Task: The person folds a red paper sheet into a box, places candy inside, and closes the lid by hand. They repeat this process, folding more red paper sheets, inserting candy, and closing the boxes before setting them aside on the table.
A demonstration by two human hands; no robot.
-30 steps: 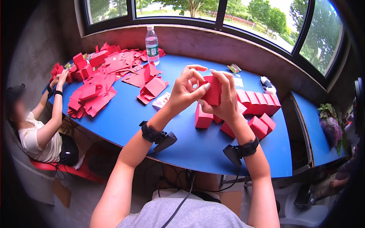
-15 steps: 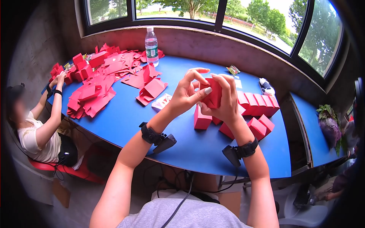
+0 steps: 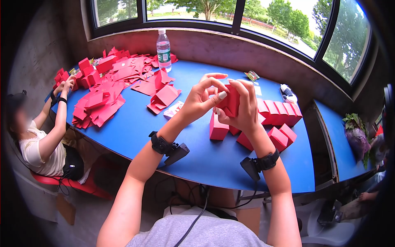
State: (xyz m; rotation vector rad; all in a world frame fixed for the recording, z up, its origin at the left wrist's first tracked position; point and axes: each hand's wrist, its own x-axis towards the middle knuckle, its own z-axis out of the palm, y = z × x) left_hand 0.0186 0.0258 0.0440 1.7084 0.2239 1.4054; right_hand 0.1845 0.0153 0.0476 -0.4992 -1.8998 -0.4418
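Note:
Above the blue table I hold a small red paper box [image 3: 233, 101] up between both hands. My right hand [image 3: 247, 106] is closed round its right side, with the thumb below and the fingers over the top. On the left of the box, my left hand [image 3: 201, 99] is bent in, its thumb and fingertips at the upper edge. The fingers partly hide the box. Finished-looking red boxes [image 3: 279, 112] stand in a row behind my right hand. Another red box [image 3: 218, 127] sits under my hands, and two more [image 3: 282, 137] are by my right wrist.
Flat and half-folded red card pieces [image 3: 101, 101] are heaped at the left of the blue table [image 3: 205, 164]. A water bottle [image 3: 163, 51] stands at the back. An open red box [image 3: 164, 99] lies left of my hands. Across the left side, a co-worker [image 3: 45, 136] handles red pieces.
My left hand has drawn back slightly to the left, its thumb a little higher at the box. The box has turned slightly. The co-worker's hands have shifted a little.

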